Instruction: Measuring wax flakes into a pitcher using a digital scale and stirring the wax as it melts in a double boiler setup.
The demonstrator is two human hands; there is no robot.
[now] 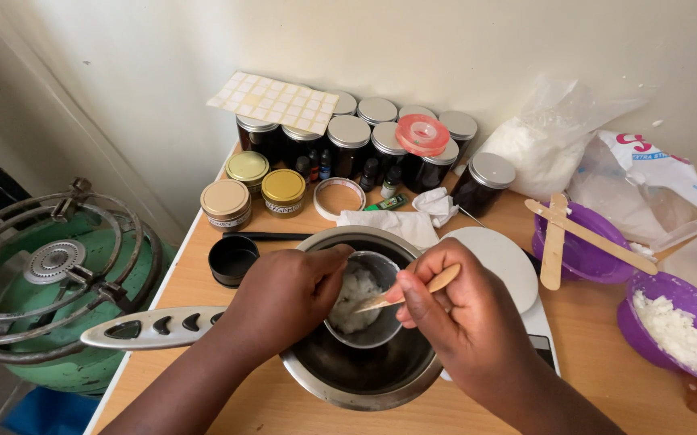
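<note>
A green gas burner (pixel 50 298) stands left of the wooden table (pixel 598 338). On the table sits a steel pan (pixel 364 379), its handle (pixel 151 328) pointing left. The left hand (pixel 288 294) grips a small cup (pixel 368 302) of white wax over the pan. The right hand (pixel 465 318) pinches a wooden stick (pixel 413 292), its tip in the cup.

Small round steel cup (pixel 368 302), open top, partly filled with pale, wet, flaky white wax-like mass (pixel 355 294). Cup sits upright inside larger round steel saucepan (pixel 348 379) with grey slotted handle pointing left, near front edge of wooden bench. Flat wooden stirring stick (pixel 413 292) angled down, tip in the white mass.
</note>
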